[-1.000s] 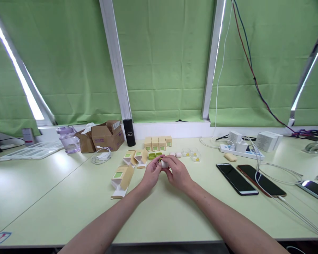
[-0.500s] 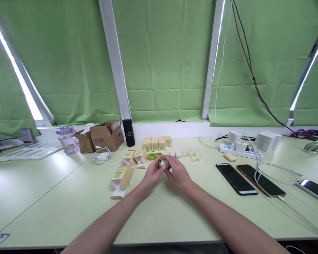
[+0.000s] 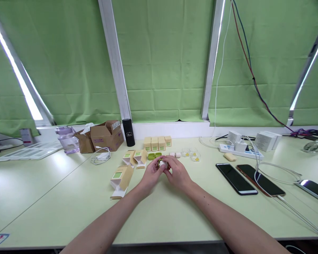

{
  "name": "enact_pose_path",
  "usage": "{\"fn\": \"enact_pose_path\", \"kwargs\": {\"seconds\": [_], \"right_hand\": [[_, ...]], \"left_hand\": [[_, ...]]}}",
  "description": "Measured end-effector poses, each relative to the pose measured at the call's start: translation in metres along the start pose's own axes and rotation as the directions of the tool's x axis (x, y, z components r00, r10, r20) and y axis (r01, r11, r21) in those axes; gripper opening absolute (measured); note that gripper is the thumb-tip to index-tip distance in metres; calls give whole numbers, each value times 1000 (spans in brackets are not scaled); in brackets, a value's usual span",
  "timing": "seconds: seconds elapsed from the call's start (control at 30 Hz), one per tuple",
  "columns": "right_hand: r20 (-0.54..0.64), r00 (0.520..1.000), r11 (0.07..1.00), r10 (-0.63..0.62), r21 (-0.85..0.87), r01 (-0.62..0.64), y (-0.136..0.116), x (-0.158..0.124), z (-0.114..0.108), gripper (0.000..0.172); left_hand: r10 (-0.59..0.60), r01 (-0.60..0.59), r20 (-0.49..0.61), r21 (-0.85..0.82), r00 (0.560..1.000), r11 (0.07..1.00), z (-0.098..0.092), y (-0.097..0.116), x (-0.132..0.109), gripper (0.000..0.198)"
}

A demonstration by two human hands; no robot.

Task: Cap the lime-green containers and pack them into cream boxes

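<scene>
Both hands meet over the middle of the table. Between their fingertips is a small white rounded piece (image 3: 163,164) with a dark, yellow-green rim; its exact kind is too small to make out. My left hand (image 3: 151,173) grips it from the left, thumb on the front. From the right, the fingers and thumb of my right hand (image 3: 178,173) close around it, hiding much of it. Just behind the hands are green square cases (image 3: 154,156), small pinkish-white pieces (image 3: 175,155) and clear plastic shells (image 3: 192,154) with yellow spots.
Opened kraft boxes (image 3: 122,179) lie left of my hands, with upright kraft boxes (image 3: 154,144) behind. A cardboard carton (image 3: 107,135), black cylinder (image 3: 128,132) and purple bottle (image 3: 68,140) stand back left. Phones (image 3: 236,179), cables and a power strip (image 3: 241,152) occupy the right.
The white piece between my fingers has turned or shifted very slightly to the left. Both hands keep almost the same place, and the things on the table have not moved.
</scene>
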State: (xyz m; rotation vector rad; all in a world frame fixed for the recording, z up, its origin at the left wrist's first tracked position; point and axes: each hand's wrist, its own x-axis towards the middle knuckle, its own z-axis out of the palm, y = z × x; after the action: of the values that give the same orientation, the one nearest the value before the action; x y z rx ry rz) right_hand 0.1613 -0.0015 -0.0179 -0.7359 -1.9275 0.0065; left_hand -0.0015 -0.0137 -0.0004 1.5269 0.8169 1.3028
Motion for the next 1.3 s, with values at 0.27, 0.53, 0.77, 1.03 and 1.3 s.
{"fn": "enact_pose_path", "kwargs": {"seconds": [0.27,0.53,0.77,1.03,1.3], "right_hand": [[-4,1000,1000,-5,7,5,0,0,0,31],[-10,1000,1000,-19,3,19,0,0,0,31],[-9,1000,1000,-15,16,16,2,0,1,32],[-13,1000,1000,-27,10,27,-1,1,1,32],[-8,999,999,-34,13,34,-4,3,-2,27]], "left_hand": [[-17,17,-10,-18,1000,1000,1,1,-1,63],[13,-12,-8,7,1000,1000,-1,-3,1,62],[8,-8,-6,16,1000,1000,-2,-5,2,61],[-3,3,-6,-1,1000,1000,-2,-6,2,61],[-2,2,3,-10,1000,1000,0,-2,0,59]]}}
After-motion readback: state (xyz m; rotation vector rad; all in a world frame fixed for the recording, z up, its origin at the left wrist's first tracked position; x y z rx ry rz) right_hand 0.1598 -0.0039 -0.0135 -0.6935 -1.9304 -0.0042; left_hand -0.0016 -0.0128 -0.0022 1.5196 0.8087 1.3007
